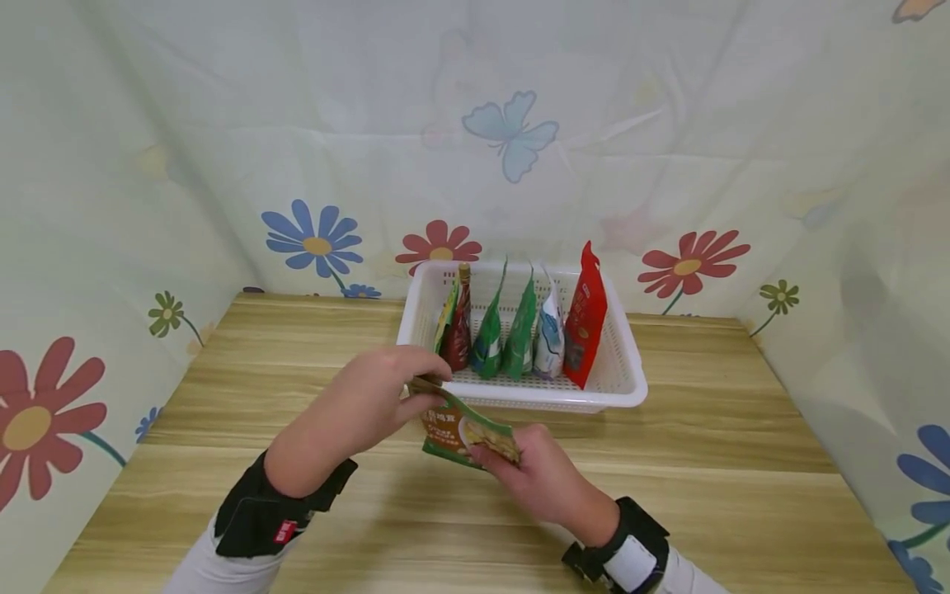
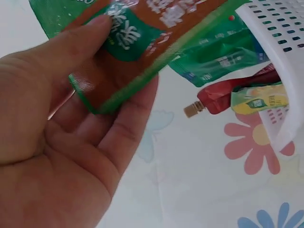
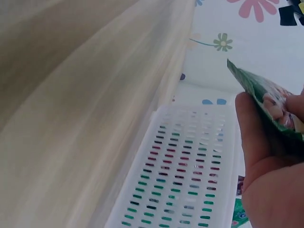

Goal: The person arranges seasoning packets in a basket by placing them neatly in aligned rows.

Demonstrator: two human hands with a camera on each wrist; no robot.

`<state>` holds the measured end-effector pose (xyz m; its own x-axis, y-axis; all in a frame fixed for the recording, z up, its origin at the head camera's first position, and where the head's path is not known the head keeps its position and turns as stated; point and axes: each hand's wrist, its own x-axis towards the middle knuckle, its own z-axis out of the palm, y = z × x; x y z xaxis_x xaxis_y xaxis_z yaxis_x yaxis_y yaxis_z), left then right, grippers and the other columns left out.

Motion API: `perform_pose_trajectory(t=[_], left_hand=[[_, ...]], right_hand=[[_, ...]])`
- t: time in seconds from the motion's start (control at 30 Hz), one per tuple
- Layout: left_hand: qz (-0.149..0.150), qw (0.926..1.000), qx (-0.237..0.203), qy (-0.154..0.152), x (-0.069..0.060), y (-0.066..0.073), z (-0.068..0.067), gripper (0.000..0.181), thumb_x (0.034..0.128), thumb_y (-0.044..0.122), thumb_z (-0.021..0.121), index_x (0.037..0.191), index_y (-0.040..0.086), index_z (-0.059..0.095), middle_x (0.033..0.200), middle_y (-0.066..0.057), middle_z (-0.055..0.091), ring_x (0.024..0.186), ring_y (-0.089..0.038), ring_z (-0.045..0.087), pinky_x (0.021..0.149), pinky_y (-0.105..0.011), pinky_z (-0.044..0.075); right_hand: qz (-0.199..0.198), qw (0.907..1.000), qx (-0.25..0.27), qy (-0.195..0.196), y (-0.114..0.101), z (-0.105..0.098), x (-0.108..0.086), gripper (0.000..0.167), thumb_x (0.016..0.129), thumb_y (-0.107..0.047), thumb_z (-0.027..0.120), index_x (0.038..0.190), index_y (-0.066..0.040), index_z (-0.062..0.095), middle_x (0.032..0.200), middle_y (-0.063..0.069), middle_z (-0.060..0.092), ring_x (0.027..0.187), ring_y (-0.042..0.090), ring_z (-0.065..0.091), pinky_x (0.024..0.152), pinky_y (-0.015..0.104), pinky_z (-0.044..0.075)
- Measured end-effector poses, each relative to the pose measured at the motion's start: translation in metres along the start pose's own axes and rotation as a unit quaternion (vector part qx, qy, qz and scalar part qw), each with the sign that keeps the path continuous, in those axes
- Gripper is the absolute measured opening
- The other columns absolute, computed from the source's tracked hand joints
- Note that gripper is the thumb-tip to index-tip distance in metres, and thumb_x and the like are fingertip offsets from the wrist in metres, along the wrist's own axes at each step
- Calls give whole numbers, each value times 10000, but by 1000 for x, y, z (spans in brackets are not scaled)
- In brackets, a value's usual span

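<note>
A brown and green seasoning packet (image 1: pixel 454 429) is held between both hands, just in front of the basket. My left hand (image 1: pixel 378 392) pinches its upper left end, thumb on the printed front and fingers behind, as the left wrist view shows. At the packet's lower right end my right hand (image 1: pixel 538 474) grips it, with the thumb across the front. In the right wrist view the packet (image 3: pixel 266 97) appears nearly edge-on. Behind the hands stands a white perforated basket (image 1: pixel 631 363) with several pouches upright in a row.
From left to right the basket holds a yellow-green packet (image 1: pixel 447 318), a dark red spouted pouch (image 1: pixel 460 330), two green pouches (image 1: pixel 519 334), a white-blue pouch (image 1: pixel 550 334) and a tall red bag (image 1: pixel 586 322). A flowered cloth (image 1: pixel 371 124) hangs behind the wooden table (image 1: pixel 742 429).
</note>
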<state>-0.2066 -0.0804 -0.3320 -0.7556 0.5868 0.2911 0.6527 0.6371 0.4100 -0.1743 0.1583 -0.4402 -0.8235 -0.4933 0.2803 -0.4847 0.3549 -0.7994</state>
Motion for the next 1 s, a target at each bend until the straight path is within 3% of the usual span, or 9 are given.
perform_pose_trajectory(t=[0.1, 0.23, 0.37, 0.57, 0.77, 0.87, 0.93, 1.0], left_hand=[[-292, 9977, -285, 549, -2, -3, 4, 501, 849, 124, 841, 1295, 71, 618, 1075, -53, 740, 944, -178, 738, 827, -365, 618], [-794, 9862, -704, 1269, -5, -2, 13, 663, 846, 151, 852, 1399, 39, 502, 1145, -99, 693, 987, -223, 731, 866, -380, 613], [-1120, 9757, -1112, 1522, -7, 6, 22, 777, 815, 235, 886, 1437, 41, 461, 1243, -114, 658, 1109, -244, 695, 933, -390, 591], [-1202, 9733, -1392, 1375, -7, 34, 34, 958, 763, 453, 896, 1503, 52, 439, 1442, -89, 592, 1302, -240, 613, 1039, -422, 535], [-1535, 9687, -1756, 849, 1, 57, 43, 1145, 759, 590, 844, 1618, 95, 272, 1666, -26, 335, 1517, -217, 370, 1141, -479, 434], [-1616, 9663, -1862, 745, 8, 63, 44, 1163, 767, 600, 833, 1623, 77, 245, 1678, -38, 307, 1525, -228, 353, 1152, -492, 417], [-1648, 9643, -1944, 721, 12, 66, 45, 1150, 792, 593, 817, 1621, 50, 233, 1678, -70, 303, 1524, -255, 351, 1151, -507, 411], [-1740, 9621, -1977, 705, 15, 68, 47, 1128, 820, 598, 788, 1615, 24, 229, 1672, -105, 308, 1520, -289, 357, 1145, -530, 409]], right_hand=[[-107, 9990, -283, 344, -1, -2, 2, 194, 997, -156, 673, 1161, -78, 742, 1045, 37, 785, 829, 16, 654, 704, 240, 569], [-308, 9941, -530, 896, -2, -3, 6, 306, 979, -102, 686, 1284, -74, 686, 1221, 52, 746, 1058, 101, 703, 850, 313, 605], [-626, 9844, -778, 1451, -3, -3, 11, 323, 970, -66, 689, 1293, -68, 679, 1217, 56, 746, 1057, 128, 708, 834, 330, 609], [-958, 9651, -1191, 2128, -3, -2, 15, 293, 936, -8, 707, 1227, -42, 699, 1130, 82, 769, 979, 157, 737, 802, 363, 622], [-1090, 9401, -1989, 2543, -11, 2, 19, 277, 924, 19, 704, 1200, 5, 688, 1061, 151, 776, 896, 228, 766, 763, 400, 627], [-968, 9376, -2155, 2552, -16, 6, 22, 391, 945, 25, 675, 1331, -8, 625, 1207, 173, 740, 1053, 281, 747, 858, 434, 603], [-754, 9411, -2180, 2471, -20, 8, 23, 483, 967, 20, 646, 1437, -42, 552, 1330, 152, 689, 1183, 280, 696, 939, 443, 569], [-548, 9433, -2237, 2390, -24, 11, 24, 486, 972, 10, 646, 1440, -62, 540, 1304, 126, 703, 1170, 248, 700, 951, 425, 575]])
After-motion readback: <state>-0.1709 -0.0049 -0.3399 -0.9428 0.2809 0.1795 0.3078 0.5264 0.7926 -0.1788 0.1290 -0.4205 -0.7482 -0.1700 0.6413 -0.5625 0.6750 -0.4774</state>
